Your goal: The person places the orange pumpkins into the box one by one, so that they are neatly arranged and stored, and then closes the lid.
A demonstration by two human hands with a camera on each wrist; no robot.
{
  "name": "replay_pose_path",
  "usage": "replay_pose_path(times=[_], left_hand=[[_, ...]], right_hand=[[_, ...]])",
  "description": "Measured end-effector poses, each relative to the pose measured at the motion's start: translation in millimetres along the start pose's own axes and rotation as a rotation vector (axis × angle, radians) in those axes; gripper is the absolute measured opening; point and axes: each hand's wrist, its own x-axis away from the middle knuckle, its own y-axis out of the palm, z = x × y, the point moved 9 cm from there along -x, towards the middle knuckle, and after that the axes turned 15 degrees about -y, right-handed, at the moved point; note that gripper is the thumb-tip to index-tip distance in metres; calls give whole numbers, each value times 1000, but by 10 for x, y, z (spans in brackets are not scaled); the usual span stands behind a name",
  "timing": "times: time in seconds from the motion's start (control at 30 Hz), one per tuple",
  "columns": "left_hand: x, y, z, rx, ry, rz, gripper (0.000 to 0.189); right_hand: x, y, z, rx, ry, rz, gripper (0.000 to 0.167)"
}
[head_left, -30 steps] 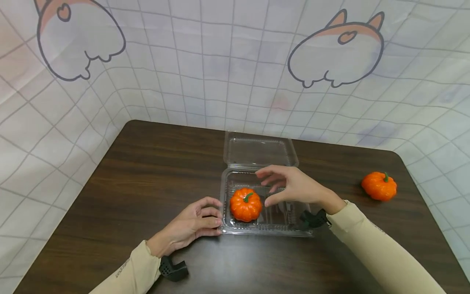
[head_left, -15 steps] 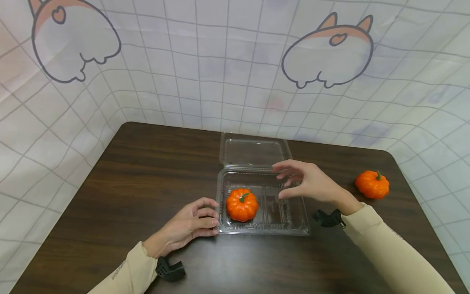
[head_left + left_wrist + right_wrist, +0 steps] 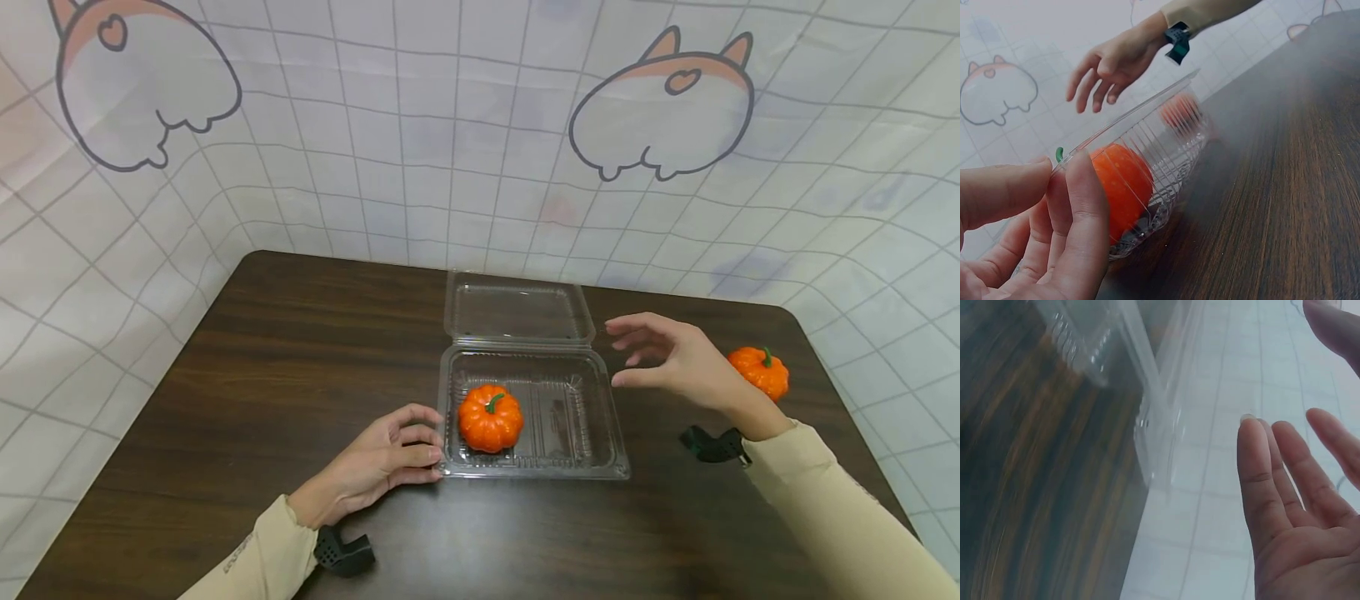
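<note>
The head view was evenly lit and fairly sharp, with a pale sheen on the table [image 3: 465, 533] and small glints on the boxed pumpkin [image 3: 489, 423]. Whitish haze veiled the left wrist view; in the right wrist view, the box [image 3: 1140, 353] looked soft and washed out.

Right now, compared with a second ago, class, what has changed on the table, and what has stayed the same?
The right hand has moved right, from over the clear box to beyond its right edge, holding nothing. Unchanged: the left hand grips the box's left edge, one pumpkin sits inside, the lid is open, and the other pumpkin lies to the right.
</note>
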Motion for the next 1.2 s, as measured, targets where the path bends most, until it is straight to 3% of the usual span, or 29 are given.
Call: replay_pose_path(times=[0.27, 0.5, 0.77, 1.2], left_hand=[[7, -18, -17, 8, -13, 6, 44], [8, -23, -30, 15, -10, -4, 43], [7, -12, -22, 16, -4, -9, 42], [6, 3, 7, 1, -8, -8, 43]], right_hand=[[161, -255, 42, 13, 13, 71, 64], [284, -423, 57, 65, -13, 82, 65], [481, -664, 181, 108, 95, 167, 64], [817, -988, 412, 122, 137, 233, 64]])
